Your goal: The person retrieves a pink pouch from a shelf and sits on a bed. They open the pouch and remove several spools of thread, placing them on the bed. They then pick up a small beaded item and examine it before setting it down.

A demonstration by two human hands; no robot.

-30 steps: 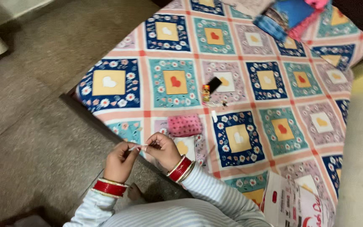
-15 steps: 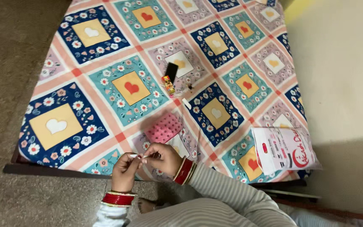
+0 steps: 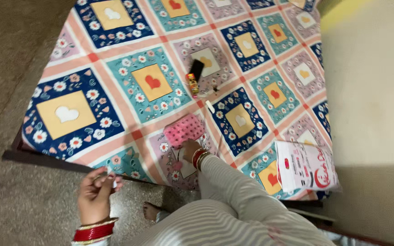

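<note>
My left hand [image 3: 94, 195] hangs over the floor in front of the bed, with its fingers pinched on a small white piece [image 3: 114, 183]. My right hand [image 3: 189, 149] reaches onto the patchwork bed sheet [image 3: 115, 98]. It rests just below a pink dotted pouch [image 3: 183, 129], touching or almost touching it. Whether its fingers hold anything is hidden. Both wrists carry red bangles, and the sleeves are striped grey.
Farther up the sheet lie a small black rectangle [image 3: 196, 69], a little orange bottle [image 3: 191, 84] and a short white stick [image 3: 210, 106]. A white printed plastic bag [image 3: 304, 166] lies at the bed's right corner. The dark bed frame [image 3: 46, 158] borders the stone floor; a pale wall stands right.
The hands, which together held a small white thing, have come apart. The left dropped back over the floor with the white piece and the right went forward to the pink pouch.
</note>
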